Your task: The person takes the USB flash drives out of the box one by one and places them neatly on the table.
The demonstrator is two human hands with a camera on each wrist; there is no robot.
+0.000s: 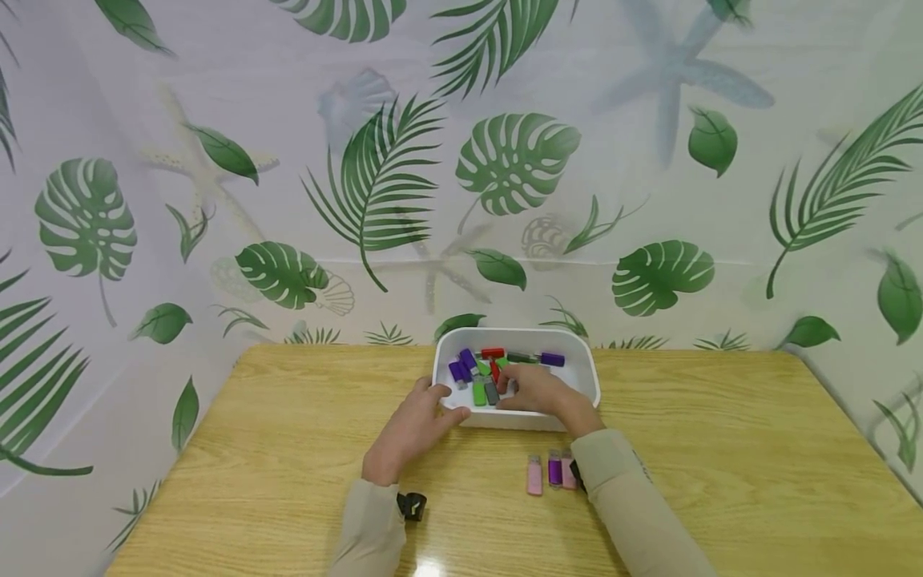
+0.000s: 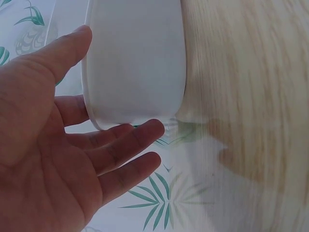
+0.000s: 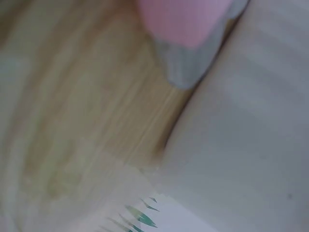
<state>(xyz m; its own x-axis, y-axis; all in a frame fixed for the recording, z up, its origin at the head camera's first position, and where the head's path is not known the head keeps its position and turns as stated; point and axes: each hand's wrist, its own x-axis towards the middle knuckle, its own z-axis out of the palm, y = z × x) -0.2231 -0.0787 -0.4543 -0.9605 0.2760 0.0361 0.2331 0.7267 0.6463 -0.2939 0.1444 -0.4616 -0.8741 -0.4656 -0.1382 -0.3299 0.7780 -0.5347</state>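
Observation:
A white plastic bin [image 1: 519,417] at the back of the table holds several USB flash drives in purple, red, green and grey. My left hand [image 1: 413,426] is at the bin's left front corner, thumb on the front rim and fingers along the left end. In the left wrist view, that hand [image 2: 63,145] has its fingers loosely extended around the corner. Reaching over the front rim, my right hand [image 1: 537,390] has bent fingers down among the drives, close to a grey flash drive [image 1: 492,392] and a red one [image 1: 494,371]. I cannot tell whether it pinches one.
In front of the bin, a pink flash drive [image 1: 534,476], a purple one [image 1: 554,469] and another pink one [image 1: 568,471] lie on the wooden table [image 1: 288,449]. My right sleeve partly covers the last. A leaf-patterned cloth [image 1: 404,296] hangs behind the table.

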